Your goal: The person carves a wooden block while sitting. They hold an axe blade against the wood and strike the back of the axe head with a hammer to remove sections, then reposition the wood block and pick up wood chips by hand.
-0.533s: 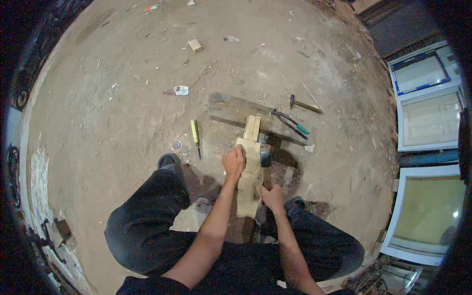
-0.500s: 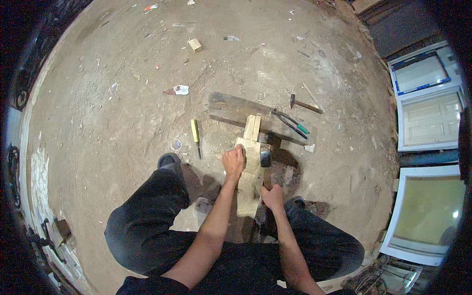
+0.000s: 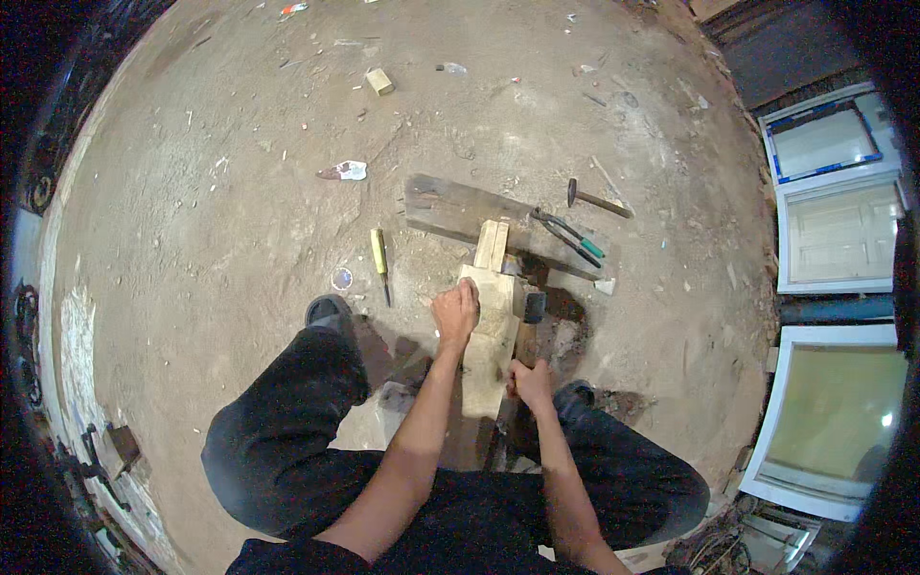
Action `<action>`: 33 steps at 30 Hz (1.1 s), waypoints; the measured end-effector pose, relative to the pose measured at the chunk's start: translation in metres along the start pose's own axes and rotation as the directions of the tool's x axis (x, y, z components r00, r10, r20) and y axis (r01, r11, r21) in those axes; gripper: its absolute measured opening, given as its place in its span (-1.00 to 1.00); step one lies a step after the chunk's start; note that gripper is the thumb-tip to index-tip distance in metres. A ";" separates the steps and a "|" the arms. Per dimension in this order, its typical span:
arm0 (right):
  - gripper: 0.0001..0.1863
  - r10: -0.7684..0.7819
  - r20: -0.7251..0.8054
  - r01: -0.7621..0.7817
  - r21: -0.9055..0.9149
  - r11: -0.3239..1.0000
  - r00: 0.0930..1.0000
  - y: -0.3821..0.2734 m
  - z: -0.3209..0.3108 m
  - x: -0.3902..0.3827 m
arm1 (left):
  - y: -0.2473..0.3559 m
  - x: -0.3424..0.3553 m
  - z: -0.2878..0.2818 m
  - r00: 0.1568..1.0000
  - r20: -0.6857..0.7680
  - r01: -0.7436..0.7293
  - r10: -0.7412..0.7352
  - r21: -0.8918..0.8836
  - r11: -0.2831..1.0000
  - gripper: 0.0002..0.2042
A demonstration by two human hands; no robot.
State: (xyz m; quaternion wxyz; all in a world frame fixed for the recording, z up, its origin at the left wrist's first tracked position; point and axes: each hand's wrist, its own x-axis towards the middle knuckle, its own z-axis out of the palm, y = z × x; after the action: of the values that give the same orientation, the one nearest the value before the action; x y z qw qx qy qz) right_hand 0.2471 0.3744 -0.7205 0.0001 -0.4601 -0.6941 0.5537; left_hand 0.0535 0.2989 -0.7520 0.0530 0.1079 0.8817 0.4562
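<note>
A pale wooden block [image 3: 491,331] lies between my legs, its narrower split end [image 3: 492,245] resting against the weathered plank [image 3: 450,206]. My left hand [image 3: 454,312] is closed on the block's left side near the far end. In my right hand [image 3: 530,381] is the handle of a hammer, its dark head [image 3: 535,308] just right of the block and seemingly apart from it. Whether the left fingers also hold something small is hidden.
Pincers [image 3: 567,237] with one green grip lie across the plank's right part. Beyond them is a second hammer [image 3: 598,199]. A yellow-handled chisel-like tool [image 3: 379,264] lies to the left. Further off is a small wood offcut [image 3: 379,81]. White-framed panels [image 3: 824,417] stand at right.
The hammer head has swung a little to the right, away from the block's side. My left hand stays on the block in about the same place.
</note>
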 end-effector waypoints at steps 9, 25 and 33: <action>-0.83 -0.054 -0.158 0.081 0.166 0.983 0.986 -0.017 0.002 -0.022 | 0.008 -0.004 -0.004 0.993 -0.112 -0.047 0.025 -0.203 0.978 -0.49; -0.76 -0.109 -0.054 0.102 -0.126 0.987 0.993 -0.009 -0.006 -0.018 | 0.009 -0.003 -0.004 0.977 -0.208 -0.044 0.040 -0.015 0.999 -0.52; -0.74 -0.257 -0.148 0.225 -0.204 0.953 0.955 -0.061 -0.012 -0.032 | -0.005 -0.003 0.000 0.985 -0.154 -0.087 0.083 -0.018 0.996 -0.56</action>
State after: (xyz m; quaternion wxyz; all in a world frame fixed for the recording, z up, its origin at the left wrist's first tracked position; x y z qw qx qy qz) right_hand 0.2327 0.3659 -0.6523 0.0854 -0.4158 -0.7909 0.4408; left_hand 0.0556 0.2955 -0.7565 -0.0331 0.1093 0.8722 0.4757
